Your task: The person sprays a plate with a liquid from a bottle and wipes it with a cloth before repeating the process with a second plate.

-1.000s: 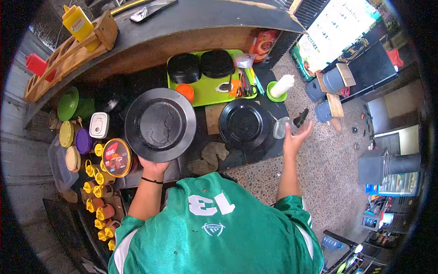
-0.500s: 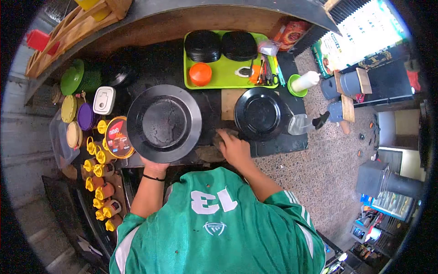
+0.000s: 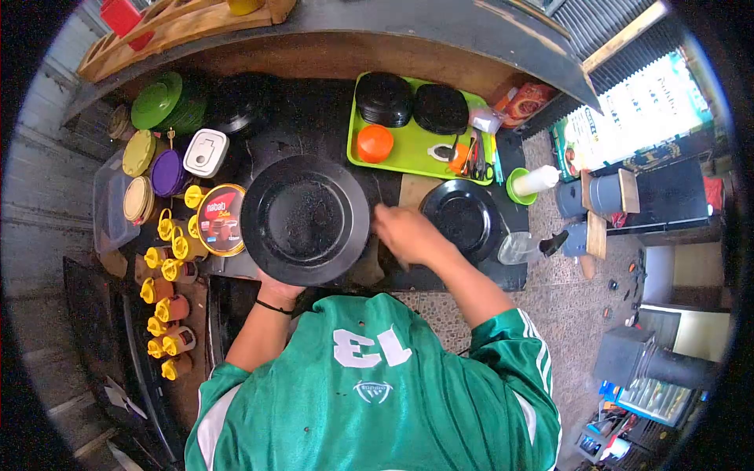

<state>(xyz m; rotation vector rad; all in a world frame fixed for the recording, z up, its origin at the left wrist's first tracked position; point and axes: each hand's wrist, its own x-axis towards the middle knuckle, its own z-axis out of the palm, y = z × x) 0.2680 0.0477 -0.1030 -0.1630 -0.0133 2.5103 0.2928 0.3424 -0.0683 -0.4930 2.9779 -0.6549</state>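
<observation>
Hands are apart. The left hand (image 3: 280,287) holds the black plate (image 3: 305,221) from below, near-left of the green tray (image 3: 416,155), presumably keeping its face accessible. The right hand (image 3: 407,234) is beside the rim; its grip is unclear.

your shirt (image 3: 353,428) is green, with a white 13, white side panels and 3 white sleeve stripes. at your 11 o'clock the big plate (image 3: 305,220) is black; at 1 the smaller plate (image 3: 461,222) is black too. the tray (image 3: 424,161) at 12 is lime green, its cup (image 3: 375,144) orange. towards 10 you have a purple lid (image 3: 167,173), a red-and-brown printed tub (image 3: 221,221) with a yellow rim, and yellow bottle caps (image 3: 187,245). at 2 the floor (image 3: 565,267) is speckled grey-brown.
</observation>
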